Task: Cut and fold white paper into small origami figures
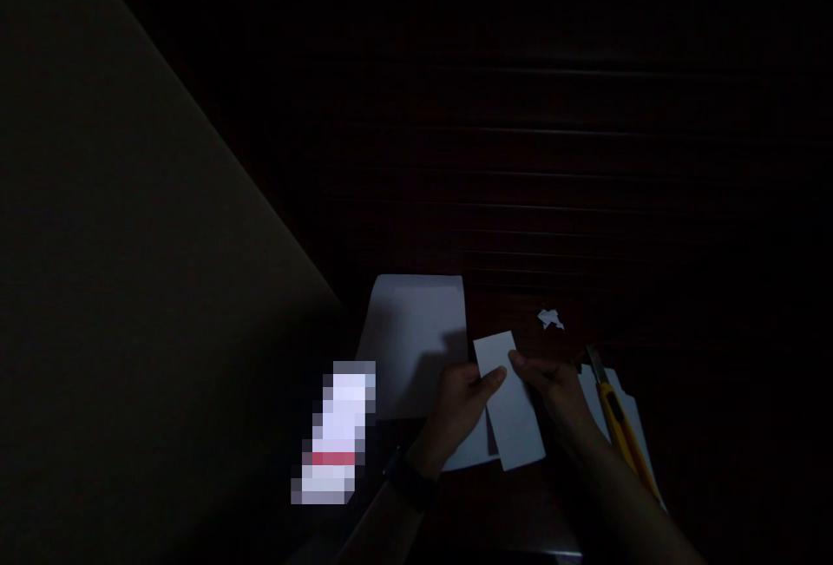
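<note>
Between my two hands is a white rectangular piece of paper [514, 422], tilted slightly with its top leaning left. My left hand [459, 400] grips its left edge, thumb lying on the front face. At the upper right edge, my right hand [553, 383] pinches the same piece between thumb and fingers. A larger stack of white paper sheets [413, 331] lies behind and to the left of my left hand. Beyond my right forearm rests a yellow utility knife [621, 426] with its blade out, on top of other white paper [634, 413].
Small white paper scraps [550, 318] lie on the dark wooden surface past my right hand. A bright, pixelated upright shape [335, 435] stands at the left. A large pale panel [130, 270] slopes along the left side. The scene is very dim.
</note>
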A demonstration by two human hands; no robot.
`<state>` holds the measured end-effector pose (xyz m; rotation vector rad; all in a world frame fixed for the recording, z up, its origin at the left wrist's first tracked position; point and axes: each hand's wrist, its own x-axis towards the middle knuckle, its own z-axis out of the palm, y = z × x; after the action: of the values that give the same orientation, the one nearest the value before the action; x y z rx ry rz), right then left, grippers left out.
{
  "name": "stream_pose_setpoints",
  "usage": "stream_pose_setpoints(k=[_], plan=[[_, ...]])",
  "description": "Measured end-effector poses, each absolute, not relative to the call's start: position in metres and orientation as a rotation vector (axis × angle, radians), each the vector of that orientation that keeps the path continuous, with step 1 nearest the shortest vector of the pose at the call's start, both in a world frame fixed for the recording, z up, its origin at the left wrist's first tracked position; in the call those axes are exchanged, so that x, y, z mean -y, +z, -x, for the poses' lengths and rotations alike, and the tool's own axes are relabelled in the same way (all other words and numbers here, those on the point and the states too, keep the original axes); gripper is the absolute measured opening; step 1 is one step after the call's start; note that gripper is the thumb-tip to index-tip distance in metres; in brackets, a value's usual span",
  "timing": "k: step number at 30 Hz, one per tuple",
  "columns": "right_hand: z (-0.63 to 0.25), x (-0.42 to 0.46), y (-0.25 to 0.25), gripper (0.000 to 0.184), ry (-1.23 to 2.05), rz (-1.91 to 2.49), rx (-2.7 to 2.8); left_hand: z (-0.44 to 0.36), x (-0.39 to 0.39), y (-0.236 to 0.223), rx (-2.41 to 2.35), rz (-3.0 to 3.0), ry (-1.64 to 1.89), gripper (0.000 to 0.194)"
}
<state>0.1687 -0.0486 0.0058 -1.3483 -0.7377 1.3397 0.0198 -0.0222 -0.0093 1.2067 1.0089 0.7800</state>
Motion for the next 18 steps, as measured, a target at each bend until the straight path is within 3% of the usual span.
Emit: stream_pose_setpoints(k=[9,18], plan=[[-0.174,0.044,0.002,0.027,1.169,1.456,0.777,-0.02,0.02,-0.009,-1.075,-1.314,0.736,0.044],[-0.178,0.044,-0.006,0.033,1.255,1.475,0.804,-0.017,0.017,-0.011,-1.067,-1.344,0.796,0.041]])
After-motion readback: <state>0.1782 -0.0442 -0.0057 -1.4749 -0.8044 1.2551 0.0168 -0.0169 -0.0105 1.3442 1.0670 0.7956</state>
